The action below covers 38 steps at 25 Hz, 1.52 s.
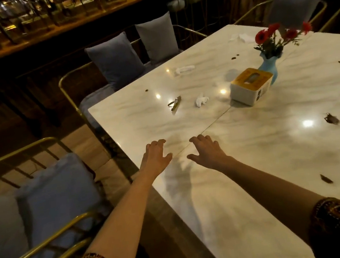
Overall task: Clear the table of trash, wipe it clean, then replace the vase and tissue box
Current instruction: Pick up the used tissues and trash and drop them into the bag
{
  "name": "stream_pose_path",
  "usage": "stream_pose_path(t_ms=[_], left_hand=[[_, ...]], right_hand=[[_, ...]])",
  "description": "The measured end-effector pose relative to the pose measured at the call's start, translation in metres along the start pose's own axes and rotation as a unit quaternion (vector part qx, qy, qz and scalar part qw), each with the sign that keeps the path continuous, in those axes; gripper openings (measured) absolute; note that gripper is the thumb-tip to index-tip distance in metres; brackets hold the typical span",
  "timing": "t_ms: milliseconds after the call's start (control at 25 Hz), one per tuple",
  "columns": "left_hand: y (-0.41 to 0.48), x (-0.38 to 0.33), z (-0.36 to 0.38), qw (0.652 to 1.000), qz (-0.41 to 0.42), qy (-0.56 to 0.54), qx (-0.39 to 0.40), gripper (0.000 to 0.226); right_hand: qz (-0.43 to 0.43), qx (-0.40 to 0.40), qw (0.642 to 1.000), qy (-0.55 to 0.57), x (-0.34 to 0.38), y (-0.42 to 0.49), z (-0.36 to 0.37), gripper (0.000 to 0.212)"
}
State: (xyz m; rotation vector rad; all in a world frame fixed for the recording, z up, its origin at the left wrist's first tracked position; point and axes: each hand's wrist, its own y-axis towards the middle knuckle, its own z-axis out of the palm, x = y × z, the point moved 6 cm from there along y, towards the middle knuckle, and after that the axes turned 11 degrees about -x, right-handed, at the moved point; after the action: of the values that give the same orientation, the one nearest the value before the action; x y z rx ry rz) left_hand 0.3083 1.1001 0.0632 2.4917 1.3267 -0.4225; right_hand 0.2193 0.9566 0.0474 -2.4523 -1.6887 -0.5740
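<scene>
Basically nothing's done yet: left hand (154,156) and right hand (208,150) hover with an open, empty grip over the surface (256,160), well short of the tissue box (250,87), vase (268,67) just behind it, napkins (201,100) and scraps (174,103) scattered around it.

Empty hands (156,156) over littered marble table (245,162)

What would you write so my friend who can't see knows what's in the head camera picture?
Two bare hands, the left hand and right hand, hover open over a white marble table. Crumpled tissues and dark scraps litter it, and a yellow-topped tissue box stands by a blue vase of red flowers.
</scene>
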Motion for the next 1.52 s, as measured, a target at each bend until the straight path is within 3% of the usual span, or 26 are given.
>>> stream_pose_path(t_ms=[280, 560, 760, 960, 1240, 1400, 1520], left_hand=[[0.081, 0.012, 0.008, 0.999, 0.013, -0.004, 0.034, 0.055], [0.219, 0.055, 0.023, 0.992, 0.100, 0.004, 0.071, 0.056], [0.310, 0.058, 0.033, 0.974, 0.203, 0.012, 0.099, 0.053], [0.368, 0.026, 0.075, 0.945, 0.284, 0.025, 0.158, 0.051], [0.406, 0.011, 0.146, 0.903, 0.352, 0.066, 0.238, 0.059], [0.422, 0.021, 0.170, 0.888, 0.392, 0.049, 0.235, 0.033], [0.448, 0.048, 0.173, 0.906, 0.357, -0.022, 0.225, 0.021]], right_hand=[[0.040, -0.011, 0.999, -0.002, -0.019, 0.084, 0.000, 0.059], [0.129, -0.064, 0.989, -0.009, -0.031, 0.196, 0.019, 0.059], [0.236, -0.089, 0.967, -0.024, -0.045, 0.244, 0.027, 0.054], [0.269, -0.105, 0.957, -0.039, -0.085, 0.285, 0.038, 0.050], [0.376, -0.029, 0.926, -0.030, -0.134, 0.333, 0.082, 0.056], [0.410, -0.078, 0.906, -0.064, -0.130, 0.337, 0.103, 0.040], [0.451, -0.153, 0.877, -0.067, -0.116, 0.344, 0.108, 0.034]])
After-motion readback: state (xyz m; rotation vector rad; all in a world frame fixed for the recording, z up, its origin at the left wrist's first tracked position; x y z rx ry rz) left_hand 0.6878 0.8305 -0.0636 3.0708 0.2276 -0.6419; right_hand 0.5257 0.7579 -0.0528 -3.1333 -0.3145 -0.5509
